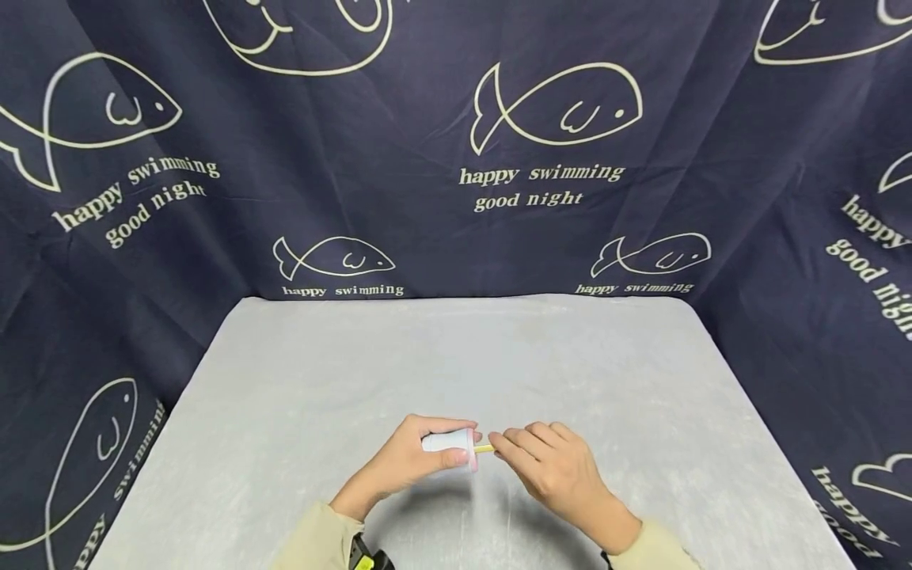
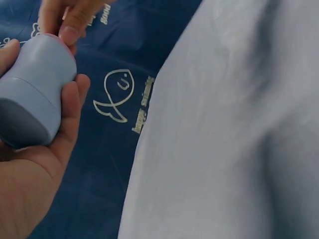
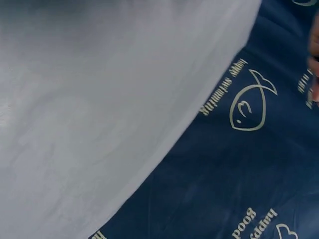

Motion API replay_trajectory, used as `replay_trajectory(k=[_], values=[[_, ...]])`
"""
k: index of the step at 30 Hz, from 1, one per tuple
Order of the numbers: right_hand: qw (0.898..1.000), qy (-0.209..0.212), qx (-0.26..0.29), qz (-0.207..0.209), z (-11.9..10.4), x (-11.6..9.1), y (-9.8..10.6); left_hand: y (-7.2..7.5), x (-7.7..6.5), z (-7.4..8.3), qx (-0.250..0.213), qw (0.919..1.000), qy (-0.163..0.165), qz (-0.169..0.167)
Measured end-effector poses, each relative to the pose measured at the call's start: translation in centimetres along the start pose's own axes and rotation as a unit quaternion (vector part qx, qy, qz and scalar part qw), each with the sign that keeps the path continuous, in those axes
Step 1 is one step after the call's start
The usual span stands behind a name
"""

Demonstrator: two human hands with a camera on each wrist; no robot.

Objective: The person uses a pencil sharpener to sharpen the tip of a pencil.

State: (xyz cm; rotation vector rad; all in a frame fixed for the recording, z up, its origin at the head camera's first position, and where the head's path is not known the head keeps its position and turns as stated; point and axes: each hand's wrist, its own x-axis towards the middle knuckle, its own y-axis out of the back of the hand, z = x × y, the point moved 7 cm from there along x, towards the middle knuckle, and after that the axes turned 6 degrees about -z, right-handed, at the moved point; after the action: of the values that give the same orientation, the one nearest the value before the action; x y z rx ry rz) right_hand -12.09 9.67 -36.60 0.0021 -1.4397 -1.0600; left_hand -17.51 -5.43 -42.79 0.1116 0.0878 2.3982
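My left hand (image 1: 402, 461) is wrapped around a light-blue pencil sharpener (image 1: 445, 442) with a pink end, thumb on the near side and fingers on the far side. A yellow pencil (image 1: 484, 449) juts from the pink end toward the right. Its other end disappears into the fingers of my right hand (image 1: 552, 467), which pinch it. In the left wrist view the rounded, waisted body of the sharpener (image 2: 40, 82) fills the palm, its wide dark base facing the camera. Only a sliver of a hand (image 3: 314, 59) shows at the right edge of the right wrist view.
Both hands are above the near part of a table covered with a pale grey cloth (image 1: 456, 356). Dark blue curtains (image 1: 427, 158) printed with fish and lettering enclose the table at the back and both sides.
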Motion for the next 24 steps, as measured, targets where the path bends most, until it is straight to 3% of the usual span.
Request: replay_trajectory(k=[2,4,7,9,11,15,16,17,18,19,20,24], values=[[1.0,0.015,-0.011,0.024,-0.3,-0.1,0.2,-0.4,0.0,-0.1,-0.03,0.9994,0.005,-0.015],[1.0,0.01,0.012,0.017,-0.3,-0.3,0.1,-0.7,0.0,-0.3,-0.04,0.9989,0.011,-0.02],[0.994,-0.032,0.096,-0.04,0.3,-0.8,-0.6,-0.9,0.1,-0.4,-0.026,0.9994,0.012,-0.017],[0.979,-0.08,0.164,-0.094,0.9,-1.2,-1.2,-1.0,0.1,-0.5,0.0,0.9998,0.019,-0.007],[0.946,-0.145,0.242,-0.158,1.4,-1.8,-2.0,-1.1,0.0,-0.4,0.047,0.9987,0.017,0.002],[0.85,-0.278,0.357,-0.269,2.1,-3.1,-3.3,-1.5,-0.2,0.1,0.152,0.9884,-0.003,0.005],[0.832,-0.3,0.368,-0.285,2.2,-3.4,-3.5,-1.7,-0.3,0.3,0.17,0.9854,-0.01,0.005],[0.826,-0.307,0.371,-0.293,2.2,-3.5,-3.5,-1.8,-0.3,0.4,0.179,0.9838,-0.01,0.005],[0.829,-0.304,0.365,-0.293,2.2,-3.5,-3.4,-1.8,-0.4,0.5,0.182,0.9833,-0.009,0.006],[0.839,-0.293,0.358,-0.285,2.2,-3.3,-3.3,-1.8,-0.5,0.5,0.18,0.9837,-0.004,0.007],[0.856,-0.275,0.345,-0.27,2.1,-3.2,-3.1,-1.7,-0.6,0.4,0.176,0.9843,0.006,0.011],[0.946,-0.155,0.231,-0.166,1.4,-2.4,-1.9,-1.0,-0.7,-0.2,0.141,0.9885,0.052,0.017]])
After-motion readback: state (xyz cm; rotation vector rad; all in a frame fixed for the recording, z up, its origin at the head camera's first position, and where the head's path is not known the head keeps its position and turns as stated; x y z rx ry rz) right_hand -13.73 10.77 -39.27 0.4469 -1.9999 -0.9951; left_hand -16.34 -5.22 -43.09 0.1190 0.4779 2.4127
